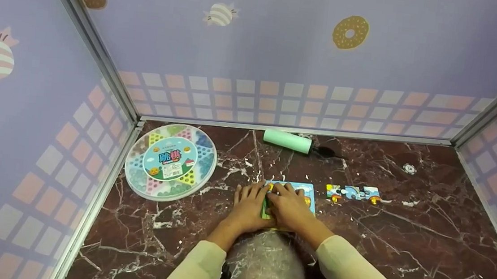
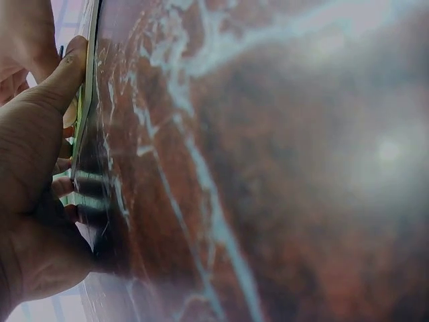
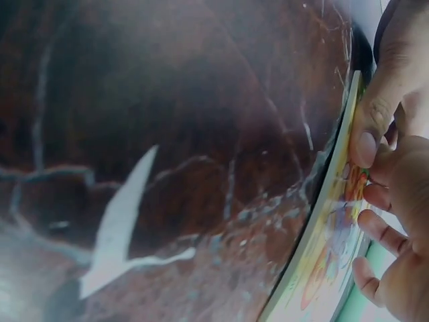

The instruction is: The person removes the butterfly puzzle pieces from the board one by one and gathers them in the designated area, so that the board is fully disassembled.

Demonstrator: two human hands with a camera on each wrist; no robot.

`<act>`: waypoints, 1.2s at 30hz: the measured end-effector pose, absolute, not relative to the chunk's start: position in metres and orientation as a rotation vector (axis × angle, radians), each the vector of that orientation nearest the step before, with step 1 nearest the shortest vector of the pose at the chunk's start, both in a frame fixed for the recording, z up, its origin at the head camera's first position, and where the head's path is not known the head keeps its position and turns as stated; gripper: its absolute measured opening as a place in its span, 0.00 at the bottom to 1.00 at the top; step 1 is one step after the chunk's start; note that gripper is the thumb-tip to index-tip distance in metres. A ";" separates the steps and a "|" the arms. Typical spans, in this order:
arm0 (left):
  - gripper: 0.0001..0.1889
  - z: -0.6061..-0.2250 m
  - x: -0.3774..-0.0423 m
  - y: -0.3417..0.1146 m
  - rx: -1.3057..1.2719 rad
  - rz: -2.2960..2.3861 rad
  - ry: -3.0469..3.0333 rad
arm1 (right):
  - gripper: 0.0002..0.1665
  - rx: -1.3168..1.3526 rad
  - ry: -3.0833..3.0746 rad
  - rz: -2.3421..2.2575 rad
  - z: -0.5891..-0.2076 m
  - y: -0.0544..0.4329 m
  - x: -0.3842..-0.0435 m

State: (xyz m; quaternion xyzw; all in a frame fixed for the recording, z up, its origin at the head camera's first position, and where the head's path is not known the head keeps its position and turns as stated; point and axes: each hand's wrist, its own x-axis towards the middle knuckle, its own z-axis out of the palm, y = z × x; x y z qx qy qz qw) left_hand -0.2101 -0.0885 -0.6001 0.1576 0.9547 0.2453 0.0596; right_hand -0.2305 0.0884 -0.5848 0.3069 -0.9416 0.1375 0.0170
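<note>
A jigsaw puzzle board with a blue sky picture lies on the table, largely covered by both hands. My left hand rests at its left side, fingers extended away from me. In the left wrist view, the left thumb lies on the board's near edge. My right hand is over the middle of the board with bent fingers. Its fingertips are at the picture surface in the right wrist view. I cannot tell whether the right thumb and index finger pinch a piece. Three loose puzzle pieces lie to the right.
A round Chinese checkers set in a clear case sits at the left. Behind the board lies a mint-green hand pump with a black end. A small round white disc is at the right. Printed walls enclose the marbled table.
</note>
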 end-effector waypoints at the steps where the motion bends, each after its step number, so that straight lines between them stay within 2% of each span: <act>1: 0.56 -0.600 -0.210 -0.088 0.475 0.747 2.885 | 0.17 0.938 -2.943 0.407 -0.584 0.087 -0.231; 6: 0.58 -0.602 -0.211 -0.088 0.463 0.759 2.866 | 0.15 0.869 -3.026 0.352 -0.578 0.081 -0.233; 17: 0.59 -0.604 -0.211 -0.088 0.464 0.728 2.889 | 0.22 0.888 -3.081 0.401 -0.576 0.078 -0.235; 24: 0.59 -0.605 -0.212 -0.088 0.467 0.760 2.882 | 0.22 0.895 -3.033 0.376 -0.577 0.078 -0.234; 31: 0.58 -0.603 -0.211 -0.088 0.449 0.735 2.881 | 0.32 0.791 -3.092 0.368 -0.577 0.077 -0.232; 36: 0.57 -0.602 -0.211 -0.089 0.439 0.720 2.863 | 0.36 0.737 -3.104 0.367 -0.578 0.076 -0.229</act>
